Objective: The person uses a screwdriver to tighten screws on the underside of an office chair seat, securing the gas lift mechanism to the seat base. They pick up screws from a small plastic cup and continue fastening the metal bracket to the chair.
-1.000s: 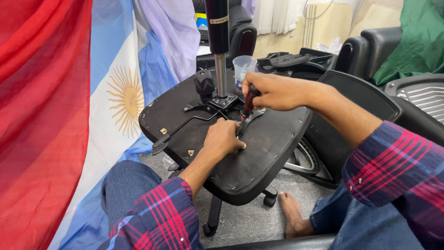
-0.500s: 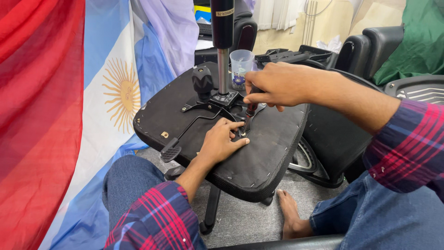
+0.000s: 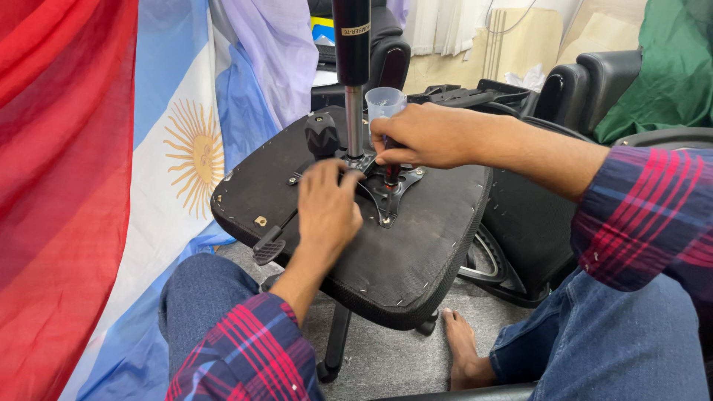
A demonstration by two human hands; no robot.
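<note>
1. At the centre of the frame, we see an upturned office chair seat (image 3: pixel 416 245), its black underside facing us, resting tilted across our lap and the chair base below it.
2. Bolted to that underside is the black metal mounting plate (image 3: pixel 386 194), from which the gas lift cylinder (image 3: pixel 352 44) rises upright to the top edge of the frame.
3. Our right hand (image 3: pixel 427 135), upper centre, is clenched around the dark red handle of a screwdriver (image 3: pixel 391 172), whose shaft stands nearly upright with its tip on the plate, just right of the cylinder's foot.
4. Our left hand (image 3: pixel 327 204), centre left, lies palm down with the fingers spread loosely, touching the seat and the left part of the plate; it grasps nothing and appears to steady the assembly.
5. A black knob (image 3: pixel 321 134) stands just left of the cylinder, and a flat lever paddle (image 3: pixel 269 249) projects from the seat's lower-left edge.
6. Behind the right hand, a small clear plastic cup (image 3: pixel 385 102) is partly hidden; we cannot tell what it holds.
7. We judge the step in hand to be the turning of a plate screw; whether it is being tightened or loosened we cannot tell.
8. The next move, in our judgement, calls for firm downward pressure along the shaft while the left hand holds the seat from rocking, since a slipping tip could round the screw head.
9. A sun-emblem flag (image 3: pixel 193 148) and red cloth (image 3: pixel 59 186) fill the left side.
</note>
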